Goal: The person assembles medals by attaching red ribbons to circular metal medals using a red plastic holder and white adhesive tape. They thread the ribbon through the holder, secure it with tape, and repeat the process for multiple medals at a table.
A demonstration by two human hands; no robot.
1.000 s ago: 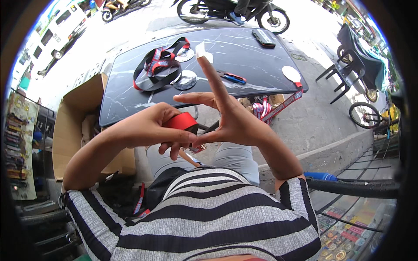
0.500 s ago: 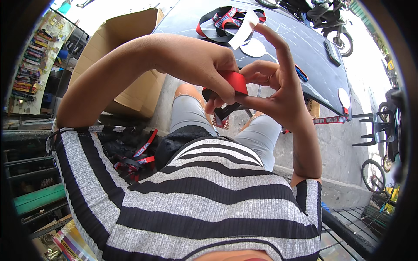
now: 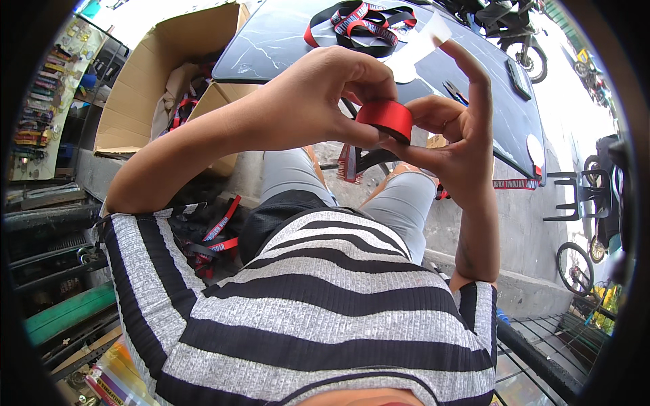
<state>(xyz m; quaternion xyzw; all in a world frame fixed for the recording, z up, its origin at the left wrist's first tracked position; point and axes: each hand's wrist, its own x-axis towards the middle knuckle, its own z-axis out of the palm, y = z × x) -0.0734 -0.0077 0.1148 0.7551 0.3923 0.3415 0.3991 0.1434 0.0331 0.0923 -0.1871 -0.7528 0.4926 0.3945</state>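
Note:
A tightly wound roll of red ribbon strap (image 3: 387,120) is held between my two hands above my knees. My left hand (image 3: 338,101) pinches its left side, fingers curled behind and thumb in front. My right hand (image 3: 450,135) grips the right side with its thumb and bent fingers, while its index finger points up. A white strip (image 3: 430,40) is at that raised fingertip; I cannot tell whether it is stuck there. Below the roll hangs a printed red strap end (image 3: 349,164).
Lanyards (image 3: 359,27) lie heaped on the dark marbled table (image 3: 271,44) ahead, with pliers-like tool (image 3: 453,91) and a black phone (image 3: 518,80). An open cardboard box (image 3: 135,111) stands left. More printed straps (image 3: 215,237) lie beside my left hip. A black chair (image 3: 569,196) is at right.
Both hands have moved right with the roll, and its red outer face now shows more fully. My left hand has turned, its fingers now behind the roll. The white strip moved right with my right index finger.

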